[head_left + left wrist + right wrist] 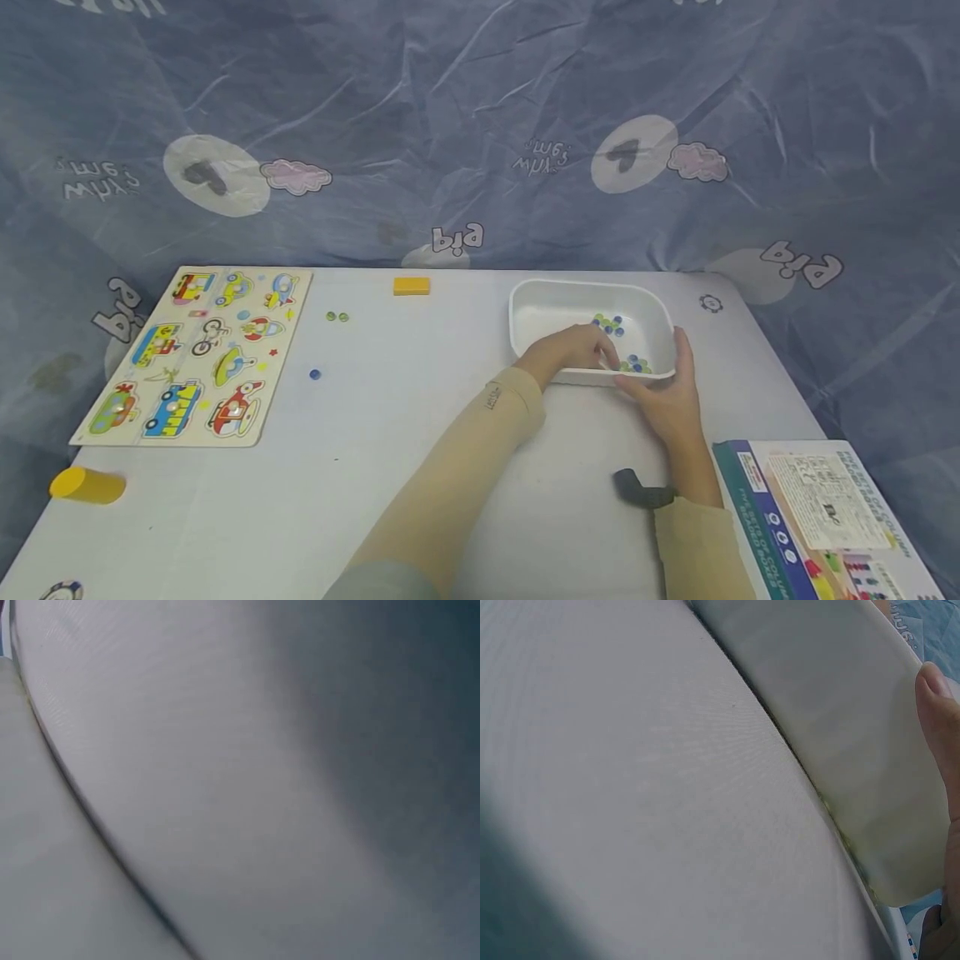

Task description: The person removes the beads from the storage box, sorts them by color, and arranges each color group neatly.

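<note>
A white tray (542, 317) stands at the right of the table. Inside it lie a far cluster (608, 324) and a near cluster (636, 364) of small blue and green glass beads. My left hand (576, 345) reaches over the near rim, fingers bent down beside the near cluster; I cannot tell whether they pinch a bead. My right hand (670, 402) grips the tray's near right corner, thumb on the near rim and fingers along the right side. In the right wrist view, the thumb (939, 712) presses on the tray's rim.
Two green beads (337, 317) and a blue bead (315, 374) lie left of centre. Beyond them are a picture puzzle board (202, 358), a yellow block (411, 287) and a yellow cylinder (88, 485). A printed box (825, 508) lies near right, beside my right forearm.
</note>
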`<state>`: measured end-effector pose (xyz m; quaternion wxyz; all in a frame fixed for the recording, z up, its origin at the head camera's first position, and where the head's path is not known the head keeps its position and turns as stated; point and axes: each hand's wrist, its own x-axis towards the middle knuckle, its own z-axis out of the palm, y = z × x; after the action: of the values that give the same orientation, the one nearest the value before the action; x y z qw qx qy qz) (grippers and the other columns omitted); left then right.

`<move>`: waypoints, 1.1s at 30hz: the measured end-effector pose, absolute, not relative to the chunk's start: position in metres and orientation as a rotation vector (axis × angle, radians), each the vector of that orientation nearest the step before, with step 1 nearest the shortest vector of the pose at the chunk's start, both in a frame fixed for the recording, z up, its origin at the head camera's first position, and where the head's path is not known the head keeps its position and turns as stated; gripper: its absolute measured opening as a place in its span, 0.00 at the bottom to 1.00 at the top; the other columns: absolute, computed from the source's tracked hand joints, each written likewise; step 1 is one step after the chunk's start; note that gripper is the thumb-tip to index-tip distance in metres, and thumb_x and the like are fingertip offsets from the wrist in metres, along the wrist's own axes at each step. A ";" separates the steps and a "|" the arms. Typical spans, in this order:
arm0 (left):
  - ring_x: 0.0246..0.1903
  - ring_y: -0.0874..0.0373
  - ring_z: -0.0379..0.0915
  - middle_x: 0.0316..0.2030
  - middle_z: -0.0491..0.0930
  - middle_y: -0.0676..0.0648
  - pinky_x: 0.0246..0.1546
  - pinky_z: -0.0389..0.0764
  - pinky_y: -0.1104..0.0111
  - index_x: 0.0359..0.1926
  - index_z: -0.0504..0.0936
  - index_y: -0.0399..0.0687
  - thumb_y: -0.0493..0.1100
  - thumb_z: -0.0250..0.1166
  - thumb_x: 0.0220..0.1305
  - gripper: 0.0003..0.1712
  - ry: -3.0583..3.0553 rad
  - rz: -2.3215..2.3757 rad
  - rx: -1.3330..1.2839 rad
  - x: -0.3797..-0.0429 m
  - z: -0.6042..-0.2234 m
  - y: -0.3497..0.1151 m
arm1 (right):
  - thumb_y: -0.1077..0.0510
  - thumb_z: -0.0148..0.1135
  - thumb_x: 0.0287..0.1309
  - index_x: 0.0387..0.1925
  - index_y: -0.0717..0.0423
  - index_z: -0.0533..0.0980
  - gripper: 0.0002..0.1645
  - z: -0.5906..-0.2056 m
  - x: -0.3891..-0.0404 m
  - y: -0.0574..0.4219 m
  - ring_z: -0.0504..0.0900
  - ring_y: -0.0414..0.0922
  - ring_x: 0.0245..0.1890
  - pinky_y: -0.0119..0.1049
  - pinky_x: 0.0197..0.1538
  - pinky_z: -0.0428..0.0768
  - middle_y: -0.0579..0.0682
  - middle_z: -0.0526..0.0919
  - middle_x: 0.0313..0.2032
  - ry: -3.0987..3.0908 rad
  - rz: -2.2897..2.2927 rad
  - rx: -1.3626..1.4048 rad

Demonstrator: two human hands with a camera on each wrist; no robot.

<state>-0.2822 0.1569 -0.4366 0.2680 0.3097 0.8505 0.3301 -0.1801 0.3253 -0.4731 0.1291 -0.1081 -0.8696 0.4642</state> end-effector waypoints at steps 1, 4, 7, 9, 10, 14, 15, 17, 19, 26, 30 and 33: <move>0.44 0.63 0.74 0.44 0.81 0.56 0.50 0.75 0.68 0.43 0.85 0.63 0.40 0.66 0.56 0.14 2.291 0.881 0.846 -0.282 -0.436 0.157 | 0.44 0.78 0.37 0.72 0.29 0.36 0.72 -0.473 -0.180 0.326 0.48 0.48 0.74 0.54 0.73 0.50 0.38 0.44 0.74 -2.528 1.352 -0.316; 0.50 0.62 0.74 0.49 0.80 0.57 0.55 0.73 0.68 0.45 0.84 0.63 0.37 0.61 0.60 0.17 2.292 0.845 0.896 -0.282 -0.435 0.158 | 0.44 0.78 0.37 0.72 0.27 0.36 0.71 -0.473 -0.180 0.326 0.49 0.48 0.74 0.54 0.72 0.51 0.38 0.45 0.74 -2.526 1.356 -0.316; 0.53 0.62 0.73 0.53 0.79 0.58 0.58 0.72 0.68 0.46 0.84 0.64 0.33 0.57 0.60 0.21 2.288 0.821 0.916 -0.282 -0.435 0.160 | 0.44 0.78 0.37 0.71 0.24 0.36 0.71 -0.472 -0.180 0.326 0.49 0.48 0.74 0.54 0.72 0.51 0.38 0.45 0.74 -2.527 1.354 -0.315; 0.54 0.62 0.72 0.54 0.78 0.59 0.58 0.72 0.68 0.45 0.84 0.64 0.32 0.56 0.60 0.22 2.291 0.805 0.920 -0.282 -0.435 0.161 | 0.45 0.78 0.37 0.71 0.24 0.36 0.71 -0.472 -0.180 0.325 0.49 0.48 0.74 0.54 0.72 0.51 0.38 0.45 0.74 -2.526 1.353 -0.309; 0.53 0.62 0.73 0.54 0.78 0.59 0.57 0.72 0.68 0.45 0.84 0.65 0.31 0.56 0.60 0.23 2.294 0.797 0.920 -0.282 -0.435 0.161 | 0.45 0.78 0.37 0.71 0.25 0.36 0.71 -0.472 -0.180 0.325 0.49 0.49 0.74 0.54 0.72 0.51 0.39 0.45 0.74 -2.524 1.354 -0.301; 0.53 0.63 0.72 0.53 0.78 0.60 0.58 0.72 0.68 0.42 0.84 0.66 0.37 0.61 0.61 0.15 2.312 0.773 0.915 -0.283 -0.435 0.163 | 0.46 0.78 0.38 0.72 0.27 0.35 0.72 -0.472 -0.180 0.325 0.48 0.50 0.74 0.54 0.73 0.50 0.40 0.44 0.74 -2.528 1.344 -0.294; 0.52 0.63 0.72 0.52 0.79 0.60 0.58 0.72 0.67 0.41 0.84 0.66 0.40 0.63 0.60 0.13 2.316 0.773 0.909 -0.283 -0.435 0.163 | 0.45 0.78 0.38 0.72 0.28 0.35 0.72 -0.472 -0.180 0.325 0.48 0.50 0.74 0.54 0.73 0.50 0.40 0.44 0.74 -2.530 1.340 -0.297; 0.52 0.63 0.72 0.50 0.79 0.60 0.57 0.72 0.66 0.38 0.84 0.66 0.46 0.68 0.55 0.09 2.320 0.781 0.888 -0.283 -0.435 0.164 | 0.45 0.78 0.38 0.72 0.28 0.35 0.72 -0.472 -0.179 0.325 0.47 0.50 0.74 0.54 0.73 0.49 0.40 0.43 0.75 -2.532 1.335 -0.300; 0.49 0.64 0.72 0.47 0.79 0.59 0.55 0.73 0.66 0.36 0.84 0.66 0.49 0.71 0.51 0.09 2.323 0.787 0.874 -0.283 -0.435 0.164 | 0.45 0.77 0.38 0.72 0.28 0.35 0.72 -0.472 -0.179 0.325 0.47 0.49 0.75 0.53 0.73 0.49 0.40 0.43 0.75 -2.534 1.332 -0.300; 0.50 0.63 0.72 0.47 0.79 0.59 0.56 0.73 0.65 0.35 0.84 0.65 0.50 0.72 0.49 0.09 2.324 0.796 0.858 -0.281 -0.432 0.164 | 0.44 0.77 0.38 0.72 0.29 0.35 0.71 -0.471 -0.179 0.325 0.47 0.49 0.75 0.54 0.73 0.49 0.39 0.43 0.74 -2.533 1.334 -0.303; 0.50 0.63 0.72 0.47 0.79 0.59 0.56 0.73 0.64 0.36 0.84 0.66 0.49 0.72 0.49 0.10 2.316 0.809 0.845 -0.281 -0.431 0.164 | 0.44 0.77 0.39 0.73 0.32 0.35 0.71 -0.472 -0.179 0.325 0.46 0.50 0.75 0.55 0.73 0.48 0.40 0.42 0.75 -2.531 1.334 -0.297; 0.46 0.64 0.72 0.45 0.79 0.59 0.52 0.74 0.68 0.37 0.85 0.64 0.45 0.68 0.55 0.08 2.338 0.828 0.930 -0.282 -0.432 0.164 | 0.45 0.77 0.39 0.73 0.30 0.35 0.71 -0.473 -0.179 0.326 0.46 0.50 0.75 0.55 0.73 0.48 0.39 0.42 0.75 -2.532 1.333 -0.297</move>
<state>-0.2820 0.1644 -0.4324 0.2440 0.3406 0.8559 0.3032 -0.1787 0.3256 -0.4727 0.1319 -0.1022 -0.8724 0.4594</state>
